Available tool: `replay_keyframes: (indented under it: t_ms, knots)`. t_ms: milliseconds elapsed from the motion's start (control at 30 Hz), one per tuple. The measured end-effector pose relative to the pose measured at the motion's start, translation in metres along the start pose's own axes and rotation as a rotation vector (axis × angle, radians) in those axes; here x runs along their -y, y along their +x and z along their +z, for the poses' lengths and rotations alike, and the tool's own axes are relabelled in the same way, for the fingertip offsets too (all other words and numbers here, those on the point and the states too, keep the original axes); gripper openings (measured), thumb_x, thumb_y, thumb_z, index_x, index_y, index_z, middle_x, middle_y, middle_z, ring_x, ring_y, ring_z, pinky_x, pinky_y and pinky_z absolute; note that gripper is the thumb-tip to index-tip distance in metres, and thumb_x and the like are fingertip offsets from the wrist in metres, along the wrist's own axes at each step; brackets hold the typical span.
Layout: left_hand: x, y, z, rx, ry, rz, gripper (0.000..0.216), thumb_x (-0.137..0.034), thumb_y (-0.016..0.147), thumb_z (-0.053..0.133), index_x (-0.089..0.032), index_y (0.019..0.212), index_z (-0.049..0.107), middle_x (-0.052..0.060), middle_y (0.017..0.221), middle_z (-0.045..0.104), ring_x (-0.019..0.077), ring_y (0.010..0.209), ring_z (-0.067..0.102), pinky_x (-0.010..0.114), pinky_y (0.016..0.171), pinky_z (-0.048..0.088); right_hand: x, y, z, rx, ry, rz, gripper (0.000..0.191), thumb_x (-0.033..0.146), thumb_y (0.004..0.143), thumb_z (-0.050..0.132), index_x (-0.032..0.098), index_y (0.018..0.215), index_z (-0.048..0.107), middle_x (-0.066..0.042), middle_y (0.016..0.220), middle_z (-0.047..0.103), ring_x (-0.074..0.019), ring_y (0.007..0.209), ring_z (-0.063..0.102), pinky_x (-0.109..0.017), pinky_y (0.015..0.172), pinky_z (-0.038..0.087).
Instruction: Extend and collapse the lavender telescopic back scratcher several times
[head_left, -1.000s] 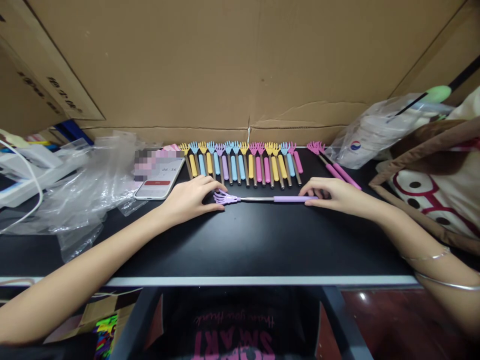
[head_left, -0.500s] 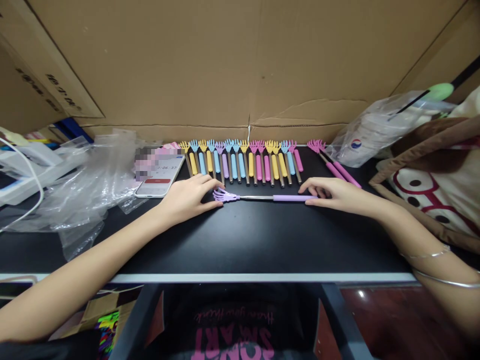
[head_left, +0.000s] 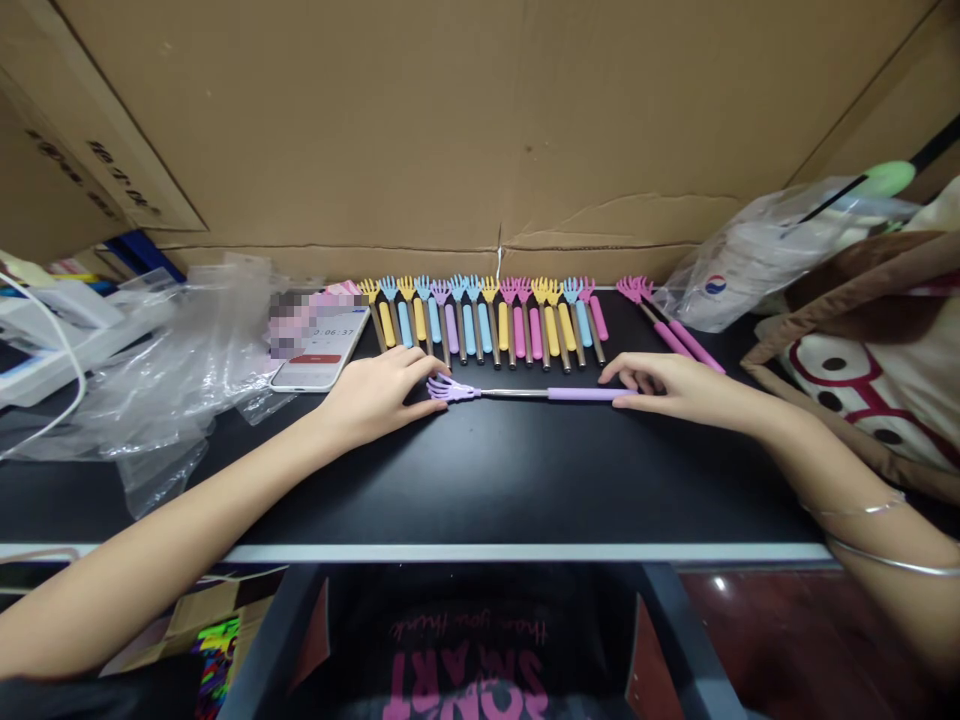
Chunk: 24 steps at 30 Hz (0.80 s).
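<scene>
A purple back scratcher point(head_left: 525, 393) with a claw head and a steel telescopic rod lies sideways on the black table point(head_left: 480, 480), pulled out long. My left hand point(head_left: 379, 393) holds its claw end with the fingertips. My right hand point(head_left: 667, 385) grips its purple handle end. Just behind it, a row of several collapsed scratchers point(head_left: 484, 322) in yellow, blue, purple and pink lies side by side. Two pink extended scratchers point(head_left: 671, 332) lie at an angle to the right of the row.
A phone point(head_left: 319, 345) showing a timer lies left of the row. Crumpled clear plastic bags point(head_left: 172, 370) cover the left side. A plastic bag point(head_left: 757, 255) and a cloth bag point(head_left: 870, 350) stand at the right. A cardboard wall point(head_left: 480, 130) closes the back.
Both hands stay on the purple scratcher; it has shifted very slightly away from me. The view has tilted a little.
</scene>
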<state>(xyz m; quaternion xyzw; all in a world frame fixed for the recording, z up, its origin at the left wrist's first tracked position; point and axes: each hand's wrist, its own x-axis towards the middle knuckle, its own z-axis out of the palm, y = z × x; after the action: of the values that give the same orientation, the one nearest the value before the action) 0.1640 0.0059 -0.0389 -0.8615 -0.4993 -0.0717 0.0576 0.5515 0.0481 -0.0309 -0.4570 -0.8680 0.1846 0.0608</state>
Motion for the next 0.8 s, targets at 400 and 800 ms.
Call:
replay_keyframes:
  t_ms: [400,800]
  knots:
    - [0.0,0.0,0.0,-0.005,-0.011,0.007,0.033,-0.048,0.093,0.053,-0.026,0.116,0.061,0.002,0.117,0.066,0.021,0.104,0.062,0.028,0.074,0.049,0.011,-0.011,-0.017,-0.051,-0.131,-0.011,0.04,0.058,0.085,0.055,0.025,0.104,0.063,-0.003,0.076,0.064,-0.0166,0.064,0.057,-0.029,0.058,0.04]
    - [0.003,0.001,0.005,-0.028,0.003,0.041,0.035,-0.049,0.094,0.052,-0.024,0.117,0.06,0.003,0.115,0.066,0.0211,0.107,0.062,0.028,0.073,0.049,0.076,0.035,0.01,-0.196,-0.551,-0.409,0.021,0.033,0.092,0.053,0.021,0.099,0.069,-0.007,0.092,0.071,-0.0201,0.086,0.061,-0.03,0.074,0.04]
